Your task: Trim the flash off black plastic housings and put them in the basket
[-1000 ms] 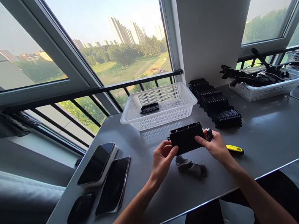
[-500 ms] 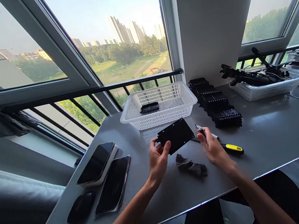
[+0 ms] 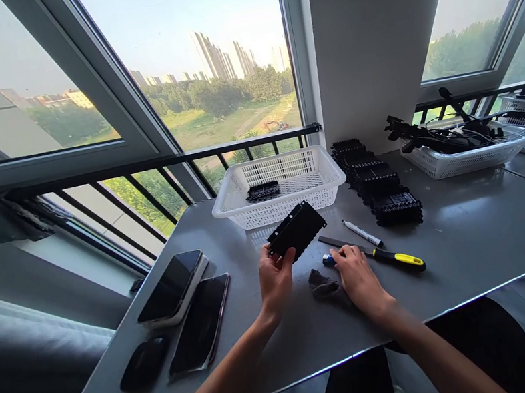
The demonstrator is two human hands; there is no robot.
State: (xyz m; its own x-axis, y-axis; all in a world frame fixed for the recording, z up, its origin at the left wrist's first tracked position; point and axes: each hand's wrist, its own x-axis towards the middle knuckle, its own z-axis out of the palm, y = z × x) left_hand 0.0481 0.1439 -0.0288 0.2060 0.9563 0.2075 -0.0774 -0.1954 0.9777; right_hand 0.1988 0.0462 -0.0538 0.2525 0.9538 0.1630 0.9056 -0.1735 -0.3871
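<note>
The black panel (image 3: 298, 229) is held aloft, tilted above the surface (image 3: 281, 362), its row of scalloped teeth turned toward five o'clock. The left grip (image 3: 276, 282) grasps it at its seven-o'clock end, thumb across the near face and fingers on the edge behind, so most of the panel stretches from the fingertips toward one to two o'clock. Between four and five o'clock from the panel, the right grip (image 3: 359, 277) is low over the surface, its fingers at a small blue-and-white object (image 3: 328, 259); whether they clasp it or only touch it, I cannot tell.

A crumpled grey cloth (image 3: 322, 283) lies just beside the right grip, near six o'clock from the panel. At three o'clock a white marker (image 3: 362, 233) bears dark markings along its barrel, too small to read. Next to it, a flat-bladed tool (image 3: 400, 259) points its yellow-and-black handle toward four o'clock, the blade passing behind the right fingers.

At twelve o'clock stands a white basket (image 3: 290, 210) with a small black piece (image 3: 263, 191) inside. Black toothed parts (image 3: 376, 180) are lined up between two and three o'clock, and farther that way another white basket (image 3: 470, 161) carries black parts and wires. Around eight o'clock lie two dark-screened devices (image 3: 201, 326) and a rounded black object (image 3: 144, 363).
</note>
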